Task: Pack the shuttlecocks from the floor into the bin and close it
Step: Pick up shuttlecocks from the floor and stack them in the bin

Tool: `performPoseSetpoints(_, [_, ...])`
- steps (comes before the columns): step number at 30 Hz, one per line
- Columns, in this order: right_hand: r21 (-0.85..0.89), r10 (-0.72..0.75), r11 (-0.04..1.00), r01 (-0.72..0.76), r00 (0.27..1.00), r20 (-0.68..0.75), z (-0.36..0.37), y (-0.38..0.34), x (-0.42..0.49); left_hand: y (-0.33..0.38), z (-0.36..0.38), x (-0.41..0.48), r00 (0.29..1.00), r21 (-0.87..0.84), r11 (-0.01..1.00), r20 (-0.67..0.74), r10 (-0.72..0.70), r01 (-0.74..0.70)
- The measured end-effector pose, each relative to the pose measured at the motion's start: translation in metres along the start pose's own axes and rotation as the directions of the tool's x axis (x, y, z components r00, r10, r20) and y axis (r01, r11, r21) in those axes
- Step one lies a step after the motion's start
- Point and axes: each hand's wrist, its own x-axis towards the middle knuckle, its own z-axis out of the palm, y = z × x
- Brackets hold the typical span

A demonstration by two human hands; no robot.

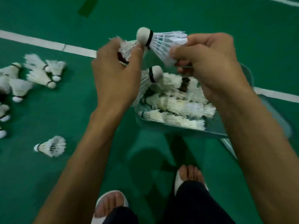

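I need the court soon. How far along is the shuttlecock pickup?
Roughly midway. Done: the clear bin already holds many shuttlecocks. In hand: the right hand and the left hand each grip a shuttlecock above it. Left: a loose pile and a single shuttlecock lie on the floor; the bin is open.

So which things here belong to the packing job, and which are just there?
Job: white feathered shuttlecock in right hand; another in left hand; clear plastic bin of shuttlecocks; loose shuttlecocks on floor.
Incidental: white court line; white sandals; green floor.
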Motion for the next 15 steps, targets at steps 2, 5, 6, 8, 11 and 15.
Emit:
performPoseSetpoints(2, [-0.047,0.055,0.997,-0.061,0.991,-0.12,-0.044,0.017,0.002,0.013,0.036,-0.01,0.992,0.024,0.999,0.121,0.022,-0.025])
performPoseSetpoints(5, [-0.323,0.058,0.932,-0.163,0.948,-0.313,-0.089,0.052,0.012,0.011,0.072,-0.027,0.953,0.162,0.985,0.304,0.007,-0.058])
performPoseSetpoints(6, [-0.456,0.03,0.867,-0.2,0.935,-0.354,-0.098,0.063,0.016,0.008,0.079,-0.029,0.94,0.216,0.975,0.34,-0.025,-0.052])
performPoseSetpoints(8, [-0.617,-0.003,0.737,-0.275,0.912,-0.41,-0.108,0.081,0.024,0.002,0.087,-0.028,0.928,0.311,0.95,0.358,-0.099,-0.019])
performPoseSetpoints(11, [-0.692,0.0,0.653,-0.309,0.913,-0.408,-0.106,0.1,0.033,-0.006,0.095,-0.026,0.92,0.39,0.921,0.366,-0.14,-0.015])
performPoseSetpoints(15, [-0.712,0.066,0.626,-0.319,0.931,-0.358,-0.093,0.117,0.047,-0.014,0.094,-0.026,0.874,0.395,0.918,0.433,-0.22,0.035])
